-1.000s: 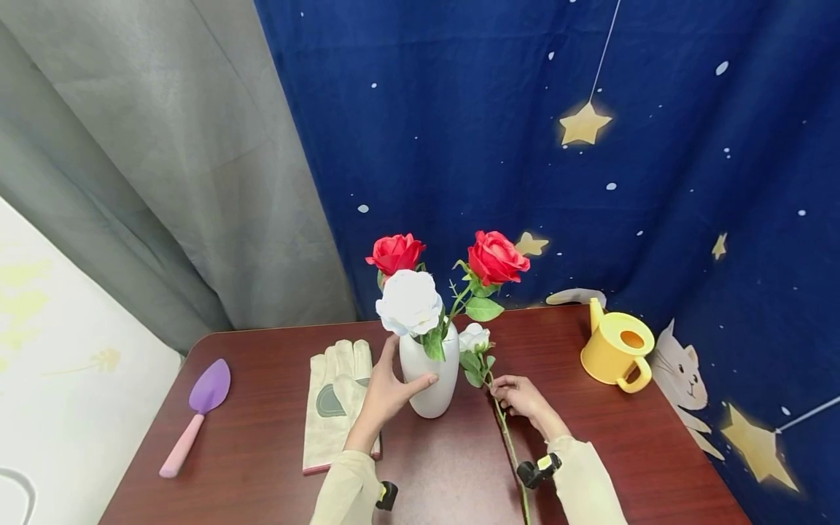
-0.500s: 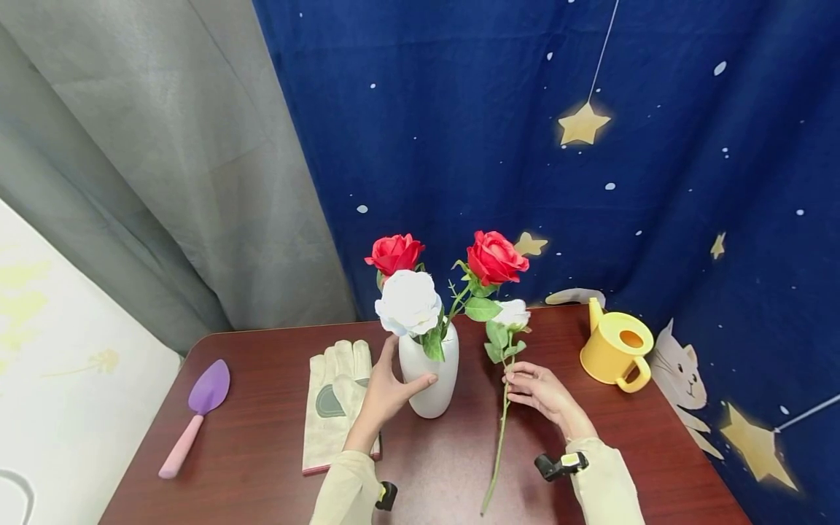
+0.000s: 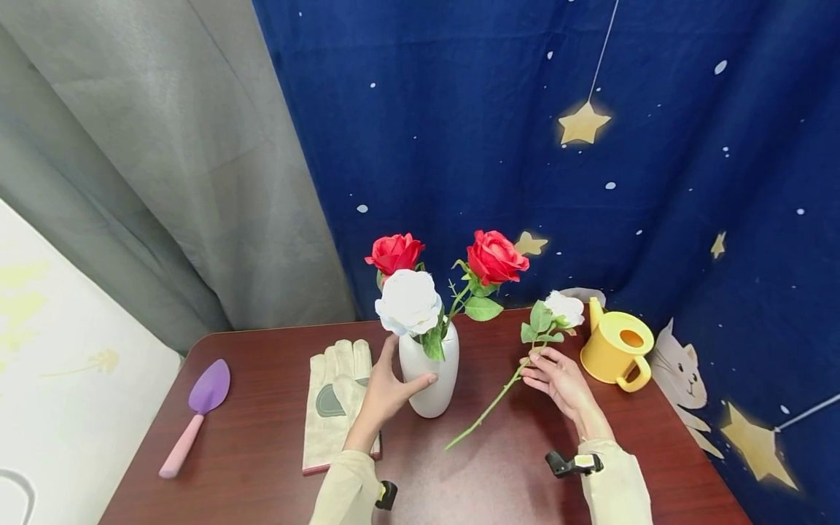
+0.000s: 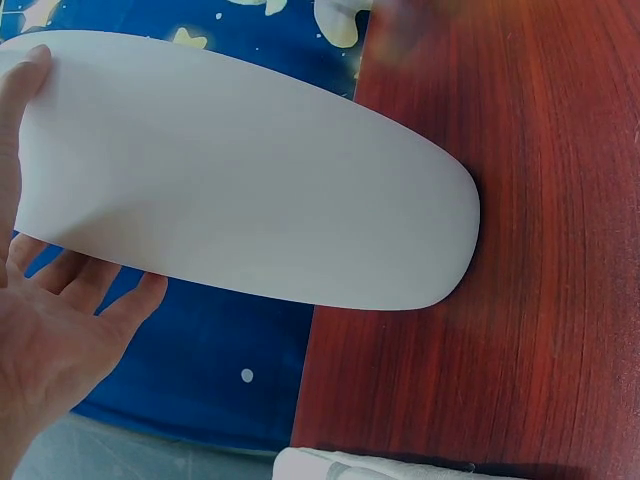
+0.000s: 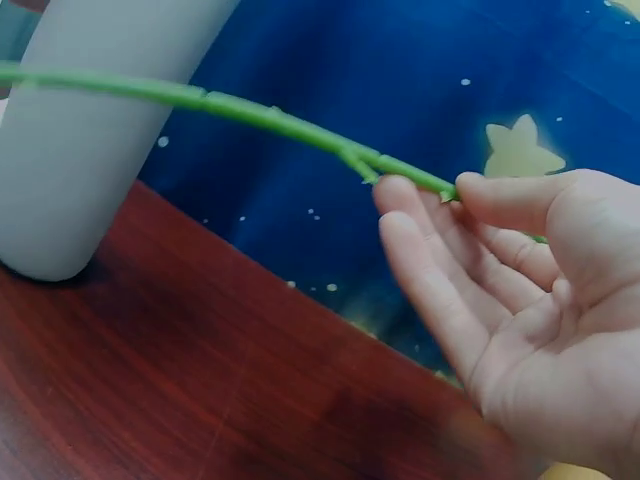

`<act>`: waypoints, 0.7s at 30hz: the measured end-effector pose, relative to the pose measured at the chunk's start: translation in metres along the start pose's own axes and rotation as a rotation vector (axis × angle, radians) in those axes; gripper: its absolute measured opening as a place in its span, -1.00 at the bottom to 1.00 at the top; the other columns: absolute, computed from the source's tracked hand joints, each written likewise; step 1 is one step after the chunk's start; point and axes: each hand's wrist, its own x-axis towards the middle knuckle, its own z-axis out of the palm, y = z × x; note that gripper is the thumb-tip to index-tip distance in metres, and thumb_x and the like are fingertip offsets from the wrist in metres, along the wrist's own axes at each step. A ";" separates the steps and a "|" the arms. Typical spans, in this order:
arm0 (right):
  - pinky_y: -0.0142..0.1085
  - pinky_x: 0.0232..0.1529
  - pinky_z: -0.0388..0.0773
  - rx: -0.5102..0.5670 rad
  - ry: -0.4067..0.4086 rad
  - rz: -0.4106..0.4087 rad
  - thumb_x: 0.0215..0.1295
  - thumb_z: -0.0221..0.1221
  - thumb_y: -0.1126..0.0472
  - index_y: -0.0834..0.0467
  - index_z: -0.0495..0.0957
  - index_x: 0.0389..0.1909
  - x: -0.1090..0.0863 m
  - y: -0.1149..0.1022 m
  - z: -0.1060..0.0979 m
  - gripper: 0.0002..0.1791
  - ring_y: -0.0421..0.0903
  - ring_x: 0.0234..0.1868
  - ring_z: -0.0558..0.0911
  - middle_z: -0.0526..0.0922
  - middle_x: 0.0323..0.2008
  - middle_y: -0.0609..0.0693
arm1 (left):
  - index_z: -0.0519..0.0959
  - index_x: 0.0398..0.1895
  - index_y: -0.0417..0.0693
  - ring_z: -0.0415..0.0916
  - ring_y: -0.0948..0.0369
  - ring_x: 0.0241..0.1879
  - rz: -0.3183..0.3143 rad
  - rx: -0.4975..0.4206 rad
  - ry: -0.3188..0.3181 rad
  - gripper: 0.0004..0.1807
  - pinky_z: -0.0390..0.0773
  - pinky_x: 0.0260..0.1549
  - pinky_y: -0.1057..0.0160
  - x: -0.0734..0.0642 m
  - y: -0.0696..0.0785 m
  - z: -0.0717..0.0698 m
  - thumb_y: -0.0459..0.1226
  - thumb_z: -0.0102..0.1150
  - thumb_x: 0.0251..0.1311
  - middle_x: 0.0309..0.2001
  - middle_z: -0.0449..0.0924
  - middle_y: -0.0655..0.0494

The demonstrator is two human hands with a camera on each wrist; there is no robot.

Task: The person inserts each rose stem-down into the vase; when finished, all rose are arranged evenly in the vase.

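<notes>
A white vase (image 3: 429, 375) stands upright on the table, gripped from its left side by my left hand (image 3: 387, 394). In the left wrist view the thumb lies on one side of the vase (image 4: 250, 180) and the fingers (image 4: 140, 300) on the other. Two red roses (image 3: 497, 258) and a large white rose (image 3: 409, 302) stand in it. To the right, my right hand (image 3: 558, 379) pinches the stem of another white rose (image 3: 564, 309) between thumb and fingers. That rose's bare green stem (image 5: 270, 118) slants down leftward toward the vase, apart from it.
Beige work gloves (image 3: 335, 408) lie just left of the vase. Further left is a purple trowel (image 3: 210, 386) with a pink handle. A yellow watering can (image 3: 617, 348) stands at the right, close to the held bloom. Curtains hang behind the table (image 3: 256, 430).
My right hand has moved right with the white rose, lifting it. The stem has swung so that its lower end points left toward the vase. The left hand and vase have stayed put.
</notes>
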 end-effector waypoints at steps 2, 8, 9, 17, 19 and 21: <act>-0.24 -0.19 0.56 0.028 0.012 -0.045 0.41 -0.09 0.39 0.13 0.52 -0.27 -0.001 -0.004 -0.001 -0.78 -0.11 -0.30 0.67 0.66 -0.29 0.04 | 0.22 0.29 -0.10 0.36 0.07 0.13 0.000 -0.009 -0.004 -0.11 0.36 0.05 -0.03 0.000 0.000 0.000 -0.22 0.49 -0.15 0.16 0.38 -0.04; -0.30 -0.25 0.57 0.130 0.081 -0.159 0.41 -0.11 0.40 0.16 0.51 -0.29 -0.003 -0.016 0.000 -0.78 -0.12 -0.34 0.68 0.68 -0.33 0.04 | 0.23 0.28 -0.12 0.36 0.05 0.12 0.008 -0.011 0.003 -0.12 0.35 0.05 -0.06 0.000 -0.001 0.000 -0.23 0.49 -0.16 0.16 0.38 -0.06; -0.30 -0.25 0.57 0.146 0.089 -0.176 0.41 -0.11 0.40 0.17 0.50 -0.30 -0.003 -0.018 0.001 -0.79 -0.12 -0.34 0.68 0.67 -0.33 0.04 | 0.23 0.28 -0.12 0.36 0.04 0.12 0.010 -0.008 0.005 -0.11 0.34 0.05 -0.07 0.000 -0.001 0.000 -0.23 0.49 -0.16 0.16 0.38 -0.07; -0.32 -0.22 0.56 0.291 0.126 -0.263 0.45 -0.15 0.33 0.17 0.43 -0.26 -0.005 -0.030 0.007 -0.82 -0.11 -0.29 0.67 0.66 -0.29 0.07 | 0.22 0.28 -0.12 0.38 0.06 0.10 0.011 -0.011 -0.004 -0.11 0.37 0.03 -0.06 0.001 -0.003 0.001 -0.22 0.49 -0.15 0.15 0.39 -0.06; -0.31 -0.21 0.56 0.348 0.112 -0.282 0.46 -0.18 0.32 0.19 0.41 -0.24 -0.006 -0.032 0.008 -0.82 -0.09 -0.27 0.66 0.65 -0.27 0.10 | 0.22 0.28 -0.13 0.39 0.07 0.10 0.011 -0.012 -0.005 -0.11 0.37 0.03 -0.07 0.001 -0.003 0.001 -0.22 0.49 -0.16 0.14 0.40 -0.06; -0.32 -0.21 0.56 0.393 0.100 -0.303 0.47 -0.21 0.33 0.20 0.40 -0.23 -0.006 -0.034 0.009 -0.81 -0.08 -0.27 0.66 0.65 -0.27 0.12 | 0.22 0.28 -0.13 0.39 0.07 0.09 0.010 -0.013 -0.006 -0.11 0.37 0.02 -0.08 0.001 -0.003 0.001 -0.22 0.49 -0.16 0.14 0.40 -0.06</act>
